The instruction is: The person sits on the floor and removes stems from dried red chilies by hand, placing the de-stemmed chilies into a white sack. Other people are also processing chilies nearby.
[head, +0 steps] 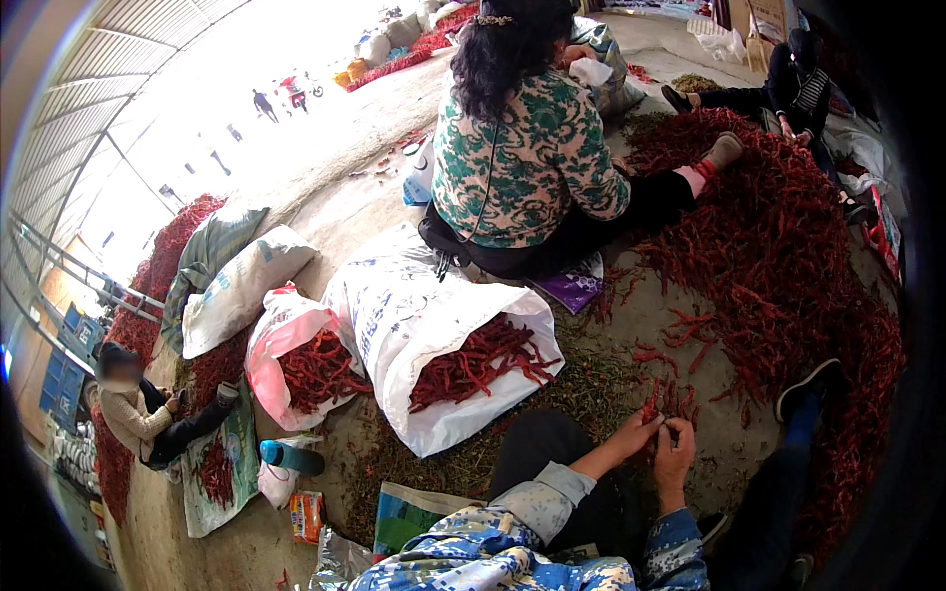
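Observation:
My left hand [634,434] grips a small bunch of dried red chilli peppers [652,402]. Close against it, my right hand [674,452] pinches at the stem end of the same bunch, its thumb and forefinger together. Both hands are above the concrete floor, just past my bent knee. A broad heap of dried red chillies [783,244] spreads along the right side, with loose ones scattered near my fingers. Nearer on the left lies a white woven sack [443,325], its mouth facing me and full of chillies. Stem litter [584,391] covers the floor beside it.
A person in a green patterned top [517,162] sits ahead. Other people sit at far right [802,96] and left [133,421]. A pink-lined sack [295,354], a blue bottle [292,456], an orange packet [306,517] and filled sacks [247,281] stand or lie leftward.

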The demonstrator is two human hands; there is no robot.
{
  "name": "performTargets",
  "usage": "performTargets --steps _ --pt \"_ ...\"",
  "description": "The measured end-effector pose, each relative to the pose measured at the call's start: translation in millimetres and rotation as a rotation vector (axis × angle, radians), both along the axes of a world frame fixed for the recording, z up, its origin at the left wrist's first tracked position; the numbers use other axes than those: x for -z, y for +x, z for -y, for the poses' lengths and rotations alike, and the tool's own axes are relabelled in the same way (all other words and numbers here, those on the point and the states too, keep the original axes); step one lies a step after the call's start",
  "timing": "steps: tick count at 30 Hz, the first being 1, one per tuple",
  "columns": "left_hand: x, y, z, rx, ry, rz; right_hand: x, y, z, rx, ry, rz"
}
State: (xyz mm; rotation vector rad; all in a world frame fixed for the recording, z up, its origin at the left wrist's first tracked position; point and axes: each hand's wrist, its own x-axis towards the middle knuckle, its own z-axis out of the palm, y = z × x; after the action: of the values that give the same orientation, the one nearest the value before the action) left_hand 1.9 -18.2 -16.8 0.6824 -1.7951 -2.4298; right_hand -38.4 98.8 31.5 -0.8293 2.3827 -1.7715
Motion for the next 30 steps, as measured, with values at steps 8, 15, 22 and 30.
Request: performTargets --steps 8,15,22,30 --pt "-13 3 2 0.009 0.025 -0.046 -6 3 -3 0.042 -0.015 0.261" --pt "17 -8 -5 -0.241 -0.009 -0.065 -26 4 -6 -0.383 -0.305 0.633" --pt "-12 6 14 -0.349 0.067 0.105 -24 -15 -18 -0.386 0.195 0.462" --pt "-41 4 10 -0.417 0.199 0.108 51 -63 -48 0.146 0.404 0.375"
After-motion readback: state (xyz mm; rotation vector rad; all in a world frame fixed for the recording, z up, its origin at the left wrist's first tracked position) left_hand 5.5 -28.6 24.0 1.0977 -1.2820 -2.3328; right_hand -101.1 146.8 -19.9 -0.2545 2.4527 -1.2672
